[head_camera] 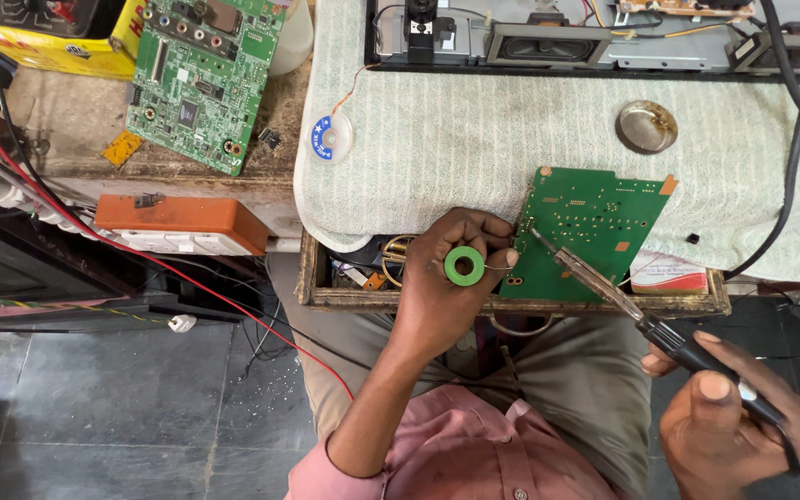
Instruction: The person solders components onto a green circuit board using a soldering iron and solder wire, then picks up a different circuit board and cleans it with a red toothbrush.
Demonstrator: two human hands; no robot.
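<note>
My left hand (446,278) grips a small green spool of solder wire (464,266) and rests at the left edge of a green circuit board (585,227). That board lies on a pale cloth (474,139) at the bench's front edge. In my right hand (733,421) is a soldering iron (622,301) with a black handle. Its metal tip reaches up and left to the board's left edge, close to the solder wire's end.
A second green circuit board (201,79) lies at the back left beside a white solder-wick reel (331,139). A round metal tin (646,126) sits behind the board. An orange and white box (178,225), an open wooden drawer (511,298), black cables (793,157) and a red wire (141,255) surround the spot.
</note>
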